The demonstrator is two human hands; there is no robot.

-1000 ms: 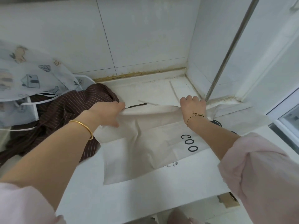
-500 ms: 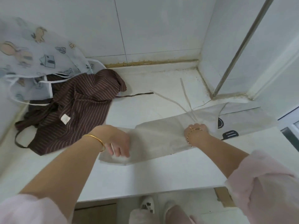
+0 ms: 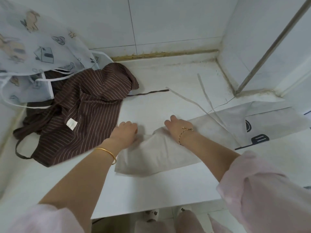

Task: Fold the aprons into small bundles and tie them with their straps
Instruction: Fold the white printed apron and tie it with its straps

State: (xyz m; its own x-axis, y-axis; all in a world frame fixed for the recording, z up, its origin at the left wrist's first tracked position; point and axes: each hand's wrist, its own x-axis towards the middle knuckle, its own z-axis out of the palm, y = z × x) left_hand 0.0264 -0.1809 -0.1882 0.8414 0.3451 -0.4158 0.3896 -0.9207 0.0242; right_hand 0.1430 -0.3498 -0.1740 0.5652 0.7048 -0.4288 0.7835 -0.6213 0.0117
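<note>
the beige apron (image 3: 159,153), folded into a long band, lies on the white counter (image 3: 151,190) from near-middle to right. the left hand (image 3: 125,133) curls round its left end; the right hand (image 3: 178,126) rests on its far edge, pinching or pressing i cannot tell. thin, limp and light, it likely slips: hold corners and fold lines, keeping the straps (image 3: 185,98) free.

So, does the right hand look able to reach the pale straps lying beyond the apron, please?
Probably yes. The pale straps lie loose on the bare counter just beyond the right hand, with nothing on top of them; only the brown apron's dark strap ends near one tip.
</note>
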